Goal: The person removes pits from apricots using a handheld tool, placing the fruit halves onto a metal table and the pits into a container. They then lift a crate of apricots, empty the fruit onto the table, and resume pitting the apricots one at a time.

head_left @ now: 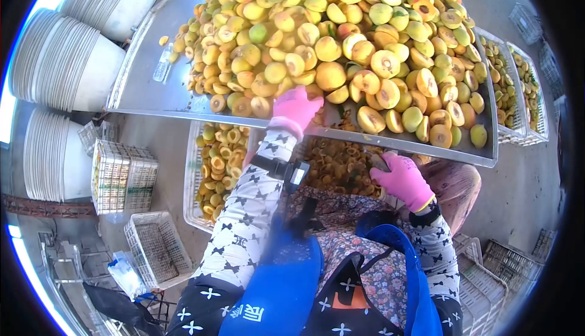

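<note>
A big heap of yellow peaches [329,46], many cut into halves with the stones showing, lies on a metal table [146,86]. My left hand [295,110], in a pink glove, reaches over the table's near edge and touches the heap. Its fingers are curled, and whatever they hold is hidden. Lower, to the right, my right hand [402,180] in a matching glove is closed in front of the table edge. What it grips cannot be made out. Below and between the hands lie brown peach stones and scraps [341,165].
A white crate [190,199] of peach halves stands under the table at left. More filled crates [518,116] stand at right. A plastic bottle [163,65] lies on the table. Stacked white tubs [97,68] and crates [125,174] line the left side; a crate [159,247] sits on the floor.
</note>
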`<state>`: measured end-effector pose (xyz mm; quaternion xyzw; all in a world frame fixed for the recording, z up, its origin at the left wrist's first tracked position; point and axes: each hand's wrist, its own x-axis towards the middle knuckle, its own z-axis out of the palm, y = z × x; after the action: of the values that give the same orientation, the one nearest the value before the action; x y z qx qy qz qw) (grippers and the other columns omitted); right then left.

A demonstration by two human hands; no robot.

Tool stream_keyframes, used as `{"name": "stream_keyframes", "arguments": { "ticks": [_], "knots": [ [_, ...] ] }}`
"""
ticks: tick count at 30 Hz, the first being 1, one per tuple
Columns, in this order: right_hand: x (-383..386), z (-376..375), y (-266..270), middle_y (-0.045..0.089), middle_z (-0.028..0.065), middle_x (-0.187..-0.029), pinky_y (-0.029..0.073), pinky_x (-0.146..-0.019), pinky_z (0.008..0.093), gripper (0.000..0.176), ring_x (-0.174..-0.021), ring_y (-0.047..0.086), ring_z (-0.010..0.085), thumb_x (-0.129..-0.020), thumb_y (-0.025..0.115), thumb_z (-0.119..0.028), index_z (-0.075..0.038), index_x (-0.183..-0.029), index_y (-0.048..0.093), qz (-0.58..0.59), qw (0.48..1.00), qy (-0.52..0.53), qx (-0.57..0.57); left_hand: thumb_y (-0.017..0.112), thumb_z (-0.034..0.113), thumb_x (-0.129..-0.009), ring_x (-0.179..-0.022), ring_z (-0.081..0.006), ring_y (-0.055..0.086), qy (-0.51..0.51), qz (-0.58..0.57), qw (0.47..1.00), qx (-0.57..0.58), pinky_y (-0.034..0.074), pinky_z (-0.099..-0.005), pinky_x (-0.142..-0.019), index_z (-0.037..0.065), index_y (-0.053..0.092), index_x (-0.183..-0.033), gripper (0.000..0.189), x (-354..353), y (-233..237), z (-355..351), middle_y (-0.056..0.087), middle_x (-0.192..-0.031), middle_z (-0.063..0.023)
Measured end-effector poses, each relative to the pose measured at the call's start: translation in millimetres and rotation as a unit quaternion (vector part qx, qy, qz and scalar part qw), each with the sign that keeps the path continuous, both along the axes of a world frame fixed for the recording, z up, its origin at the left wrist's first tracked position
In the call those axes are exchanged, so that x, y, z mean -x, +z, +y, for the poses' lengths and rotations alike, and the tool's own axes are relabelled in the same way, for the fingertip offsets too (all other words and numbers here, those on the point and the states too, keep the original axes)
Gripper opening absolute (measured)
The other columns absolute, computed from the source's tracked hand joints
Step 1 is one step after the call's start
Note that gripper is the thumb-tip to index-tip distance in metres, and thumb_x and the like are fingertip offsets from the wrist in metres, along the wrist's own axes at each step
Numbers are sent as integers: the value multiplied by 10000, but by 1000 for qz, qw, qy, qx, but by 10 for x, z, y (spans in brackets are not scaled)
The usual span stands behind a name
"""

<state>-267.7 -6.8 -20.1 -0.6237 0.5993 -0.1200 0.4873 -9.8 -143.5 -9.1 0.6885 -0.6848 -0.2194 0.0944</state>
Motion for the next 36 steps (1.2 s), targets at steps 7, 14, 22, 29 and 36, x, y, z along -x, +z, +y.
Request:
{"name": "stream_keyframes", "arguments": {
  "ticks": [7, 14, 22, 29, 36],
  "knots": [
    [6, 224, -200, 662, 210, -825, 503, -713, 481, 342, -834, 640, 416, -856, 672, -310, -44, -1052, 583, -13, 991, 76, 110, 734, 389, -723, -1014, -351, 628, -3, -117, 991, 64, 499, -425, -845, -7, 607, -1097, 559, 233, -159, 64, 638, -1097, -197],
    [-226, 252, -31, 672, 183, -898, 524, -708, 455, 341, -842, 651, 397, -867, 691, -250, -46, -1108, 562, -117, 935, -82, 324, 675, 84, -742, -1014, -246, 611, 74, 582, 808, -51, 505, -364, -895, 1, 562, -1170, 451, 310, 125, 515, 568, -1203, -142],
    [-624, 101, 120, 606, 131, -814, 502, -611, 444, 294, -699, 640, 326, -873, 657, -248, -63, -1074, 548, 5, 894, -42, 446, 581, 112, -884, -1095, -296, 595, 63, 819, 547, -164, 460, -417, -1021, -6, 530, -1200, 341, 370, 295, 1015, 575, -1215, -186],
    [-598, 106, 177, 623, 142, -799, 500, -592, 438, 336, -714, 656, 338, -857, 691, -223, -13, -1078, 548, 112, 903, 75, 408, 595, 122, -936, -1057, -244, 617, 92, 775, 617, -105, 526, -370, -898, -5, 535, -1175, 277, 382, 200, 1203, 647, -1047, -142],
    [-764, 227, 30, 616, 201, -688, 493, -567, 479, 302, -652, 639, 402, -845, 684, -178, 24, -1001, 524, -82, 946, 49, 311, 595, 138, -931, -896, -227, 655, 101, 702, 703, -55, 550, -353, -809, -8, 556, -1136, 254, 358, 281, 1248, 662, -974, -128]
  ]
}}
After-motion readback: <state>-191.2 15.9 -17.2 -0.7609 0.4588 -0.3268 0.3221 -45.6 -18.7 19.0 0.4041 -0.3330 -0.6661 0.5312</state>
